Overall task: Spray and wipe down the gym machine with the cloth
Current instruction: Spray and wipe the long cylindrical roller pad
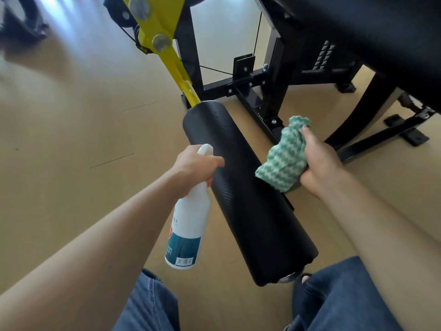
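Black textured vinyl covers the roller (248, 194), which lies between my two hands, low over the floor (71, 139). My left hand (193, 166) grips the neck of the bottle (188, 225) just beside the roller, and my right hand (319, 163) clutches the bunched green cloth (284, 158) against its far side. I think I should aim the nozzle across the top, spray lightly, then wipe along its whole length with a flatter cloth.

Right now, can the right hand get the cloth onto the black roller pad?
Probably yes. The right hand holds the cloth right at the roller pad, with nothing between them; the left hand and spray bottle sit opposite.
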The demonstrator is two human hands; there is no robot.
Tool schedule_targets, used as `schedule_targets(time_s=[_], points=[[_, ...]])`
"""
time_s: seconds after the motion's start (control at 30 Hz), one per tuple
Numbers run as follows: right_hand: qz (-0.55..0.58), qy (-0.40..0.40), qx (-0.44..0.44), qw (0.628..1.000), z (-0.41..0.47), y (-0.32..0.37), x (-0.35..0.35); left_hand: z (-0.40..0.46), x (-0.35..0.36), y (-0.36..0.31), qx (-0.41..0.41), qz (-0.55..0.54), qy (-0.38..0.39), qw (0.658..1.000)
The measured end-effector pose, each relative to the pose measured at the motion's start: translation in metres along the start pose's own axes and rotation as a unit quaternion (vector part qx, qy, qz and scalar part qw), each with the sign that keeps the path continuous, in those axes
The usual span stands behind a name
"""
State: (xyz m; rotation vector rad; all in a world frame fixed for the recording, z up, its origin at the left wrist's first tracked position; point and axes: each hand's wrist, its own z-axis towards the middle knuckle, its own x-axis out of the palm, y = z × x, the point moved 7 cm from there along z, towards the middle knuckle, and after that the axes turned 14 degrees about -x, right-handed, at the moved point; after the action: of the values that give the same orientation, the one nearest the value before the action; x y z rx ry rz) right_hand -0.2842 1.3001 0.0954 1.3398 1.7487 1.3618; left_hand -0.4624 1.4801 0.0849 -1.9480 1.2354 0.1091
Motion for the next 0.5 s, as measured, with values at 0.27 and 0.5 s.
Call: schedule_targets(time_s=[0.27,0.5], points=[[0.041,-0.015,-0.031,0.999,0.004,0.009,-0.004,0.011,-0.013,-0.002,-0.006,-0.065,-0.058,0.996],[-0.034,0.007,-0.082,0.996,0.005,0.014,-0.002,0.012,-0.02,0.0,0.005,-0.085,-0.077,0.993]])
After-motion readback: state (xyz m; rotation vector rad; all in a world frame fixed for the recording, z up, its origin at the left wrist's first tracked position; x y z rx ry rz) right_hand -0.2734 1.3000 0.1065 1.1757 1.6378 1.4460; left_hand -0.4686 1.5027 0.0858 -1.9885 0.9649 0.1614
